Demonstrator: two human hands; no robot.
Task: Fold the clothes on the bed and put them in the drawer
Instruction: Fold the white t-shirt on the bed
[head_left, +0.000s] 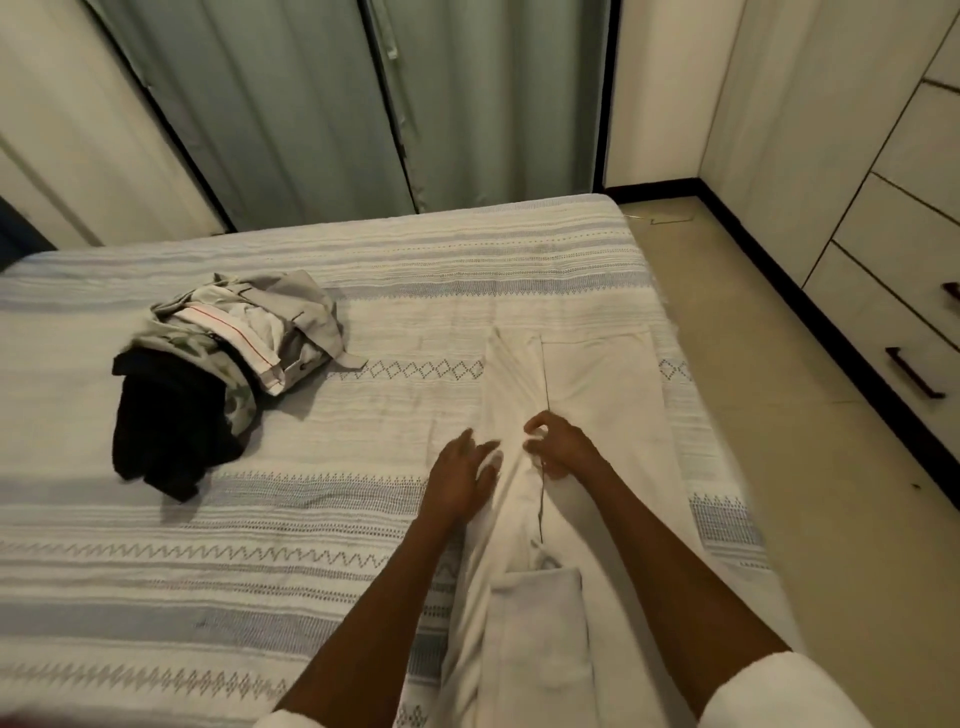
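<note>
White trousers (587, 405) lie centre-right on the bed (156, 561). Your right hand (558, 449) pinches the mid seam, left hand (460, 475) flat w/ fingers relaxed — tug unevenly & legs skew; unfolded pile (218, 358) waits upper left.

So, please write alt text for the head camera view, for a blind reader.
Two hands work on white trousers spread on a striped bed: the left hand rests flat, the right hand pinches the fabric. A pile of unfolded clothes lies to the left.
</note>
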